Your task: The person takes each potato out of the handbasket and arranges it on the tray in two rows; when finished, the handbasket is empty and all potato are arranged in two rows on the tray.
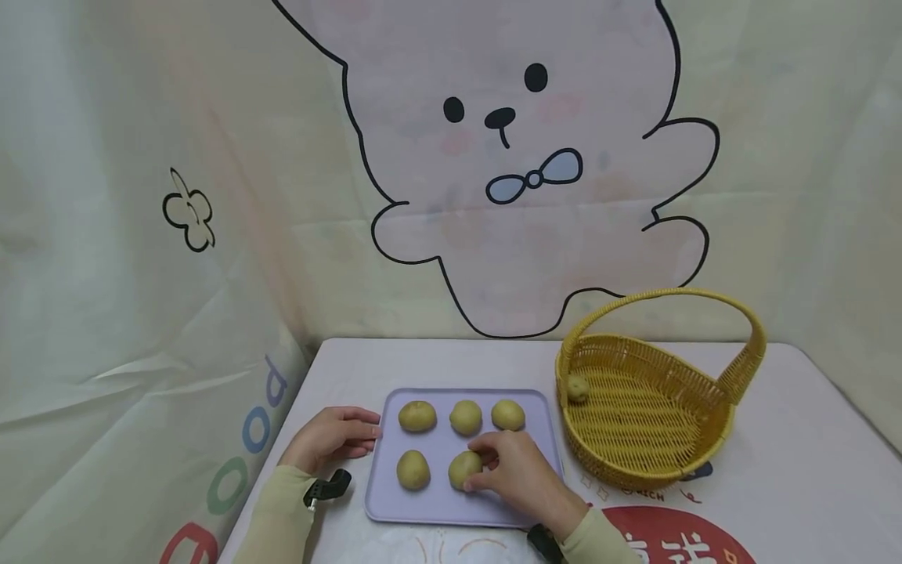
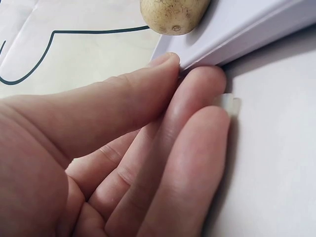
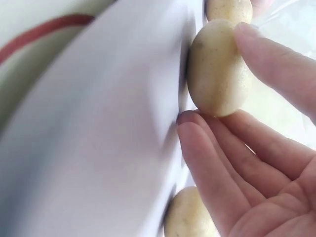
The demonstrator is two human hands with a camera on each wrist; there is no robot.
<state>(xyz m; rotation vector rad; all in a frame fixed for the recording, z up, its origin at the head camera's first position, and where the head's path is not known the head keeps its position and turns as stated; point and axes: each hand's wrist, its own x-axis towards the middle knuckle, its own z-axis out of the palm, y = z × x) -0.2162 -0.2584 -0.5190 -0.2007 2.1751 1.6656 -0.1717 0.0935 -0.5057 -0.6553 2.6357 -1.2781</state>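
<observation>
On the lavender tray (image 1: 465,513) several potatoes lie in two rows. My right hand (image 1: 517,474) holds a potato (image 1: 463,470) in the front row, thumb on one side and fingers on the other. That same potato (image 3: 217,69) stands against the tray surface in the right wrist view. Left of it lies another potato (image 1: 413,470); the back row has three, including a potato (image 1: 417,417) at its left end. At the tray's left edge, my left hand (image 1: 334,439) pinches the rim between thumb and fingertips, close to a potato (image 2: 173,15).
A yellow wicker basket (image 1: 641,470) with a tall handle stands right of the tray, a potato (image 1: 578,388) inside its left wall. All of this is on a white table (image 1: 796,439) with printed patterns. A curtain (image 1: 338,274) with a cartoon bear hangs behind.
</observation>
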